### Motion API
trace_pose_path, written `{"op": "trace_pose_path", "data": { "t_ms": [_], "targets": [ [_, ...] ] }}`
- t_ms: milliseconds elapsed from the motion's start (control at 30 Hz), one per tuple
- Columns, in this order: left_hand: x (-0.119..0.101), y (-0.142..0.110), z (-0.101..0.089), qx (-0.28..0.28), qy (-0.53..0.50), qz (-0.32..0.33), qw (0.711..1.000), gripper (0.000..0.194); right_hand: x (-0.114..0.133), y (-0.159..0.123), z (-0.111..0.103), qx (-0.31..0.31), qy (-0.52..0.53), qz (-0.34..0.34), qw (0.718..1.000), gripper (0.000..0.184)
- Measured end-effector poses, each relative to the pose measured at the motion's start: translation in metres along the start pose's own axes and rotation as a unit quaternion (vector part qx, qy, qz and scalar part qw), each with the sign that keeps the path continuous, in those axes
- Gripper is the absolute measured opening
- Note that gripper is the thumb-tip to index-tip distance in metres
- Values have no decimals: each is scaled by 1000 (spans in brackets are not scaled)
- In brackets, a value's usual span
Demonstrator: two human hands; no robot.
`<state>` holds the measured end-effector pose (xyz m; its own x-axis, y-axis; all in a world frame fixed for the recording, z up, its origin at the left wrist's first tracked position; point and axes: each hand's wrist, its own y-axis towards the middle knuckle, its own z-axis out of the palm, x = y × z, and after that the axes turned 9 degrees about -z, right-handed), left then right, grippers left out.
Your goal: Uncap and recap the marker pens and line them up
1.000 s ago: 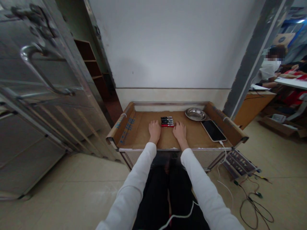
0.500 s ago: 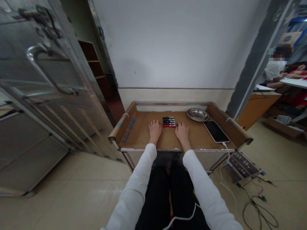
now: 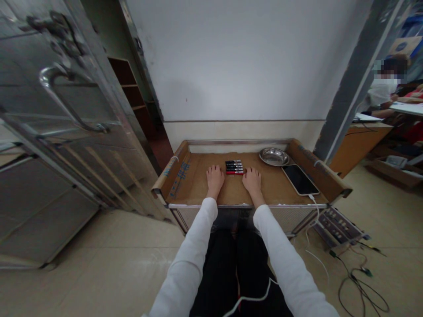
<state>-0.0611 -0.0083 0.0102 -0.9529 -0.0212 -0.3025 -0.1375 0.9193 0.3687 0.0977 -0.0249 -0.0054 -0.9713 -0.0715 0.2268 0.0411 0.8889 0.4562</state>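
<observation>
Several markers (image 3: 234,167) lie side by side in a small stack of rows on the cardboard-lined tray table (image 3: 198,189). Most are black, and the one nearest me is red. My left hand (image 3: 215,178) rests palm down on the cardboard just left of the markers, fingers spread and holding nothing. On their other side my right hand (image 3: 252,179) also lies flat with its fingers apart, its fingertips close to the red marker's end. Whether they touch it I cannot tell.
A round metal dish (image 3: 274,156) stands at the back right. Before it lies a phone (image 3: 300,180) with a white cable (image 3: 317,215) hanging off the front edge. Cardboard sides wall the table. A metal door (image 3: 66,105) stands left; a seated person (image 3: 383,90) is far right.
Both hands stay in place beside the markers. The whole view has shifted very slightly, with the table a little further right in the picture.
</observation>
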Motion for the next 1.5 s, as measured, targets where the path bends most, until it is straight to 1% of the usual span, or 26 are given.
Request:
{"op": "trace_pose_path", "data": {
  "t_ms": [167,233,300,367,433,500,533,600,767,833,900,1067,1133,1233,1300,1367,1500],
  "targets": [
    [3,2,2,-30,-62,-31,997,20,-2,0,4,-26,19,-2,999,28],
    [4,2,2,-36,-92,-23,995,19,-2,0,4,-40,37,-1,999,27],
    [4,2,1,-24,-112,17,993,16,-2,0,3,-54,50,2,997,26],
    [3,1,0,4,-121,78,990,13,0,0,0,-60,52,-6,997,23],
    [1,1,-1,41,-125,139,982,12,1,0,-3,-52,52,-38,997,21],
    [-1,1,-2,65,-126,178,974,10,2,1,-4,-34,56,-82,994,19],
    [-2,1,-3,71,-125,187,972,9,2,1,-4,-25,59,-98,993,19],
    [-2,1,-4,75,-121,196,970,8,2,1,-4,-12,59,-110,992,19],
    [-2,0,-5,87,-116,203,968,8,1,1,-1,10,47,-99,994,18],
    [-2,1,-4,79,-115,205,969,7,2,1,-2,16,47,-100,994,17],
    [-2,4,-2,54,-115,207,970,9,2,1,-3,19,43,-99,994,18],
    [-9,14,1,-60,-148,168,973,10,6,-1,-6,22,-1,-91,996,18],
    [-11,17,2,-85,-173,168,967,10,8,1,-8,10,0,-105,994,19],
    [-12,18,2,-91,-201,190,957,10,9,6,-13,-37,32,-129,990,23],
    [-10,17,1,-87,-212,190,955,10,10,11,-15,-77,52,-127,988,27],
    [-8,16,0,-81,-221,182,955,10,9,16,-17,-101,57,-128,985,29],
    [-6,15,1,-71,-233,183,952,9,6,22,-18,-106,44,-156,981,29]
  ]
}}
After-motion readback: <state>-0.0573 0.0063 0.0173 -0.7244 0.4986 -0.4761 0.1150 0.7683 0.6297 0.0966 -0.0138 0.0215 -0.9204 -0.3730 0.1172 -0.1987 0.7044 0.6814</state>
